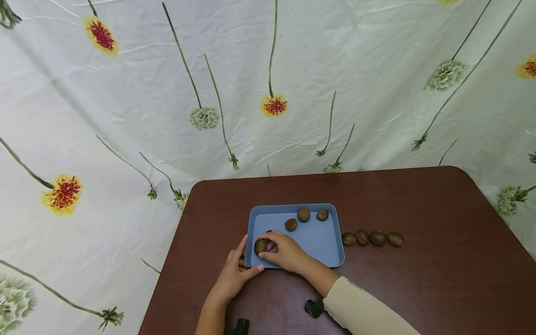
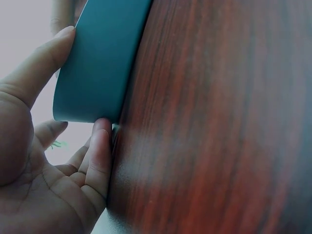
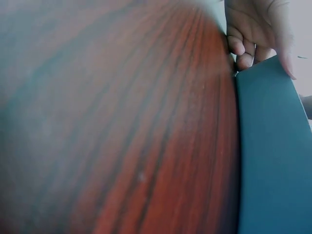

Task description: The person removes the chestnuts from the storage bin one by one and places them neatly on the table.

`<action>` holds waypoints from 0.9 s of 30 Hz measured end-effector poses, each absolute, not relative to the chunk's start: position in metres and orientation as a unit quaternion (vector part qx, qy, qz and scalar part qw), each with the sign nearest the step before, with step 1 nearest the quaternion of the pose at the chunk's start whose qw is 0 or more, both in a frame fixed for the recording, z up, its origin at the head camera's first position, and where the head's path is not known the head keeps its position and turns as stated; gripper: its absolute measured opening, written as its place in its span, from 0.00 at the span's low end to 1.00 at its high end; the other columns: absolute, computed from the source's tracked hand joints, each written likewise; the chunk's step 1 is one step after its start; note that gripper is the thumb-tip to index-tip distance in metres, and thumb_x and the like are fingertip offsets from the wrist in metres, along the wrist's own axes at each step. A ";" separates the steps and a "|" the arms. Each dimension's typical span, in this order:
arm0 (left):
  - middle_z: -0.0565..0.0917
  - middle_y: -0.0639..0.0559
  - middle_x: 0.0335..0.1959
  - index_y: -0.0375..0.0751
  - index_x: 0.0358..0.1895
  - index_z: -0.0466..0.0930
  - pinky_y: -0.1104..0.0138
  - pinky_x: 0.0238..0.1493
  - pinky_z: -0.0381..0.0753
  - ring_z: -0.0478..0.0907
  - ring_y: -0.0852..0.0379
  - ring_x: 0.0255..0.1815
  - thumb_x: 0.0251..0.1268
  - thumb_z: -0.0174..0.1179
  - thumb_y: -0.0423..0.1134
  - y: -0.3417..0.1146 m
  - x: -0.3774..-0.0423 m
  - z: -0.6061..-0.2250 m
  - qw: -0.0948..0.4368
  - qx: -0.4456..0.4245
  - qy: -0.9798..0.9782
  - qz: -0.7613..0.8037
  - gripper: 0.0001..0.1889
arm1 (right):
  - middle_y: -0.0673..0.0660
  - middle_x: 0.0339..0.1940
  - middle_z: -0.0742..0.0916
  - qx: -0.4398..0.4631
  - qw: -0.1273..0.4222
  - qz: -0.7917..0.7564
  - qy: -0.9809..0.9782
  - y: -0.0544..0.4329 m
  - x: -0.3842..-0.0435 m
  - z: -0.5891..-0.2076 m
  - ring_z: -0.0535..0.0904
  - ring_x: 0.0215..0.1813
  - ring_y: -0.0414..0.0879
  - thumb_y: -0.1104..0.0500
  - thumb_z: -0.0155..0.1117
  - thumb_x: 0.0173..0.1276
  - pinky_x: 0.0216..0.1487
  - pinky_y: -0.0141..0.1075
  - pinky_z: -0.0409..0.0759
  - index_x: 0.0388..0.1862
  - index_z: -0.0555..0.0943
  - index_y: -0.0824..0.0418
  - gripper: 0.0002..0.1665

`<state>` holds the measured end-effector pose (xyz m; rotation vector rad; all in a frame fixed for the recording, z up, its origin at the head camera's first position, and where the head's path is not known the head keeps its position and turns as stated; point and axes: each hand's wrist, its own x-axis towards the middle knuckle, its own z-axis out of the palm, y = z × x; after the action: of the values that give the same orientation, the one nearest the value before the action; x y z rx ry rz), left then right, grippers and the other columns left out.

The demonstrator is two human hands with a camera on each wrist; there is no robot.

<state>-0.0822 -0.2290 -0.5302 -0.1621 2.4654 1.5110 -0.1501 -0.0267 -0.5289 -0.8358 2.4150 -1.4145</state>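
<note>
My left hand (image 1: 234,274) grips the near left corner of a shallow blue tray (image 1: 318,246). Its thumb lies on the near rim, and its fingers press the left side, as the left wrist view shows. Over the tray's left part, my right hand (image 1: 284,251) pinches a round brown nut (image 1: 260,246) between thumb and fingers. Another nut peeks out behind these fingers, mostly hidden. Farther back in the tray sit a chestnut-like nut (image 1: 291,224), a rounder olive-brown nut (image 1: 304,214) and a small dark nut (image 1: 322,214).
Right of the tray, several oval brown nuts (image 1: 378,237) lie in a row on the dark red-brown wooden table (image 1: 439,279). A white cloth (image 1: 243,56) printed with flowers hangs behind the table's far edge. Black straps (image 1: 314,308) show near the wrists.
</note>
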 end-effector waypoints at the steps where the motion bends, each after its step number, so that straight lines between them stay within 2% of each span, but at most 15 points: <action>1: 0.67 0.42 0.61 0.61 0.83 0.45 0.70 0.41 0.78 0.75 0.56 0.42 0.58 0.75 0.50 -0.229 -0.082 -0.530 0.124 -0.057 0.845 0.517 0.55 | 0.53 0.51 0.83 -0.279 0.106 -0.488 0.820 -0.026 -0.150 -0.528 0.83 0.46 0.46 0.52 0.71 0.70 0.45 0.31 0.81 0.66 0.79 0.57 0.28; 8: 0.67 0.42 0.61 0.61 0.83 0.45 0.70 0.42 0.77 0.75 0.56 0.43 0.58 0.75 0.49 -0.229 -0.083 -0.530 0.124 -0.055 0.845 0.517 0.55 | 0.55 0.52 0.83 -0.246 0.079 -0.544 0.798 -0.019 -0.152 -0.527 0.83 0.46 0.45 0.55 0.73 0.67 0.46 0.33 0.83 0.63 0.78 0.57 0.26; 16: 0.66 0.40 0.61 0.58 0.83 0.45 0.70 0.41 0.78 0.76 0.56 0.43 0.58 0.75 0.50 -0.228 -0.083 -0.530 0.121 -0.050 0.848 0.514 0.56 | 0.57 0.47 0.85 -0.193 0.102 -0.584 0.782 -0.003 -0.148 -0.522 0.82 0.42 0.42 0.54 0.73 0.67 0.46 0.30 0.80 0.63 0.75 0.56 0.28; 22: 0.67 0.41 0.61 0.58 0.83 0.46 0.71 0.42 0.78 0.77 0.56 0.43 0.58 0.75 0.50 -0.228 -0.084 -0.531 0.117 -0.050 0.847 0.515 0.55 | 0.61 0.63 0.79 -0.174 0.124 -0.631 0.746 0.008 -0.138 -0.515 0.82 0.48 0.42 0.57 0.72 0.68 0.51 0.29 0.80 0.68 0.73 0.56 0.32; 27: 0.67 0.40 0.61 0.58 0.83 0.46 0.70 0.41 0.78 0.77 0.56 0.42 0.57 0.75 0.50 -0.228 -0.084 -0.531 0.117 -0.051 0.846 0.517 0.56 | 0.61 0.66 0.76 -0.163 0.121 -0.655 0.728 0.021 -0.127 -0.508 0.80 0.49 0.43 0.58 0.72 0.68 0.52 0.28 0.80 0.70 0.74 0.52 0.32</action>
<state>-0.0837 -0.2277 -0.5310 -0.1490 2.4775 1.5150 -0.1268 0.0208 -0.5079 -0.4765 2.1247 -1.9125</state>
